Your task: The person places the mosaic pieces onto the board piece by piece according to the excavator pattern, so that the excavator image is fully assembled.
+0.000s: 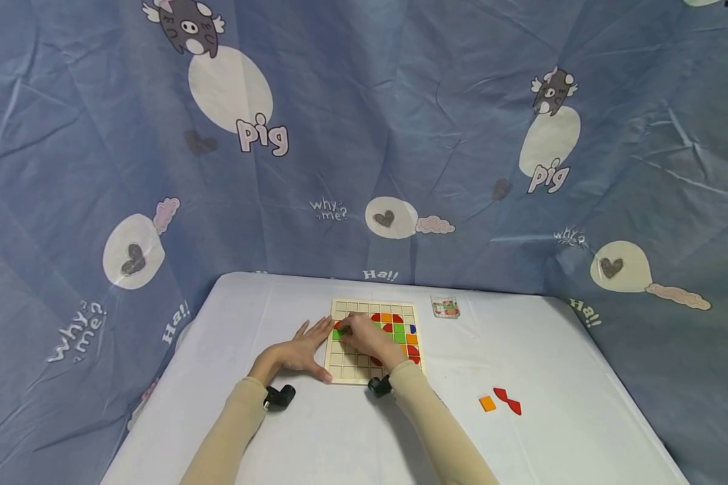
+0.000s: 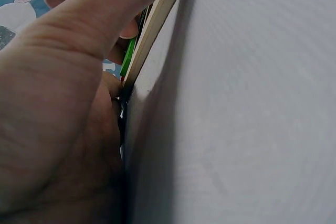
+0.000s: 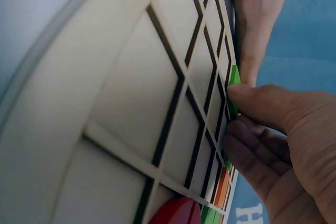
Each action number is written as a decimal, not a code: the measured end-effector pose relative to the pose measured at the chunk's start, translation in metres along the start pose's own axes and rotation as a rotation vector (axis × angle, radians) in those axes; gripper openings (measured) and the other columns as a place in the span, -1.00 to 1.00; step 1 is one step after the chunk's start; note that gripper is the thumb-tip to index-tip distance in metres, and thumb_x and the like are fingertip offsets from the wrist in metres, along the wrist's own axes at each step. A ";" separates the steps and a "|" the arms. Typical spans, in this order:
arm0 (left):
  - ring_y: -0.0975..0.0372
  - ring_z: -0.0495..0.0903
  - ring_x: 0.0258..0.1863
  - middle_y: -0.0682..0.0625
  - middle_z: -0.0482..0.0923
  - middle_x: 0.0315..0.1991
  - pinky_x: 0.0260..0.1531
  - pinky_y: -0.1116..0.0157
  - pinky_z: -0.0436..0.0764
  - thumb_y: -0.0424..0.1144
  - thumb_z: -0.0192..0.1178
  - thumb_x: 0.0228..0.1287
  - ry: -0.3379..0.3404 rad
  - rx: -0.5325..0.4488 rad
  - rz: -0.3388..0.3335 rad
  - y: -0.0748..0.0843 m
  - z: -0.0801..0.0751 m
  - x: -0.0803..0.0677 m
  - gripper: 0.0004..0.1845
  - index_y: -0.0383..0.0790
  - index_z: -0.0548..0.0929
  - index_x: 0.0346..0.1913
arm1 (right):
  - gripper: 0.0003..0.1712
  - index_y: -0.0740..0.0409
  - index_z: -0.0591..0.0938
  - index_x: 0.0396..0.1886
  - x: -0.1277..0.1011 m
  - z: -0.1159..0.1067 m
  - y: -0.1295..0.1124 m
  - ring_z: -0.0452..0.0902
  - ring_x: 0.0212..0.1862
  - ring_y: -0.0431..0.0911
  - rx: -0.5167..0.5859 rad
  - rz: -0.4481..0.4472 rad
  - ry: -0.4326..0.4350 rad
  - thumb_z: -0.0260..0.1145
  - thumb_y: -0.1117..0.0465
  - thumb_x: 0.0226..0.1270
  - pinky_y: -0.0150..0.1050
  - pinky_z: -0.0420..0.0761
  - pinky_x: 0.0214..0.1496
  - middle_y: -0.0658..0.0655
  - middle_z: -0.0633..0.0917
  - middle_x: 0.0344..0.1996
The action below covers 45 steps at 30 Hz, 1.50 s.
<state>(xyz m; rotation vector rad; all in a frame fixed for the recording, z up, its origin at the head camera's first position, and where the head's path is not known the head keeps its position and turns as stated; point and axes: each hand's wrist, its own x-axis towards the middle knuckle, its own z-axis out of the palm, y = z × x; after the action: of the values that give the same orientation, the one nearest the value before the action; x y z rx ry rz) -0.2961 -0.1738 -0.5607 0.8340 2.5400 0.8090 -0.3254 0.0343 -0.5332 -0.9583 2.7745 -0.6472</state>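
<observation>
One wooden grid board (image 1: pixel 376 342) lies on the white bench (image 1: pixel 352 431). The left hand (image 1: pixel 300 350) rests flat with its fingers (image 1: pixel 320 329) straight against the board's left edge. The right hand (image 1: pixel 370 339) lies over the board, its fingers (image 3: pixel 252 103) pinched on one green tile (image 3: pixel 233 80) at the left column, close to the left hand's fingertips. Well right of both hands lie three loose pieces: one orange tile (image 1: pixel 487 403) and two red pieces (image 1: pixel 507 400). One small card (image 1: pixel 445 307) lies beyond the board's far right corner.
</observation>
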 end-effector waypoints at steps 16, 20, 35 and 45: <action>-0.02 -0.39 0.55 -0.18 -0.40 0.57 0.47 -0.12 -0.46 0.27 0.45 -0.15 -0.016 0.018 -0.016 -0.001 0.000 0.002 0.40 -0.30 -0.24 0.53 | -0.69 0.12 0.69 0.04 0.001 0.001 -0.001 0.63 -0.01 -0.16 -0.166 -0.036 -0.006 0.32 0.20 0.33 -0.40 0.65 0.02 0.05 0.69 -0.05; -0.02 -0.39 0.55 -0.17 -0.41 0.57 0.47 -0.12 -0.47 0.27 0.45 -0.16 -0.019 0.019 -0.019 0.000 -0.002 0.001 0.40 -0.29 -0.24 0.53 | -0.70 0.13 0.69 0.04 0.001 0.001 -0.002 0.63 -0.02 -0.15 -0.207 -0.077 0.015 0.31 0.23 0.33 -0.40 0.64 0.05 0.06 0.68 -0.07; -0.01 -0.38 0.55 -0.17 -0.39 0.57 0.47 -0.11 -0.46 0.26 0.47 -0.17 -0.005 0.024 -0.026 0.002 -0.003 0.001 0.39 -0.29 -0.20 0.53 | -0.66 0.27 0.63 0.07 -0.022 -0.006 0.004 0.60 -0.16 -0.16 0.056 -0.059 0.103 0.29 0.28 0.32 -0.40 0.66 -0.09 0.12 0.68 -0.14; -0.02 -0.35 0.56 -0.18 -0.36 0.57 0.48 -0.11 -0.43 0.25 0.49 -0.21 0.009 0.013 -0.041 0.002 0.002 0.002 0.42 -0.32 -0.19 0.53 | -0.84 0.18 0.68 -0.16 -0.108 -0.030 0.028 0.48 -0.29 -0.25 0.199 0.007 0.104 0.33 0.24 0.31 -0.43 0.56 -0.27 -0.03 0.64 -0.28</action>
<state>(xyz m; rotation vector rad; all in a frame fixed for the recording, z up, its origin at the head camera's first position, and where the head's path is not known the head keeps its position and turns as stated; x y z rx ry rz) -0.2962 -0.1702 -0.5609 0.7814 2.5638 0.7857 -0.2639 0.1308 -0.5204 -0.8973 2.7334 -0.9765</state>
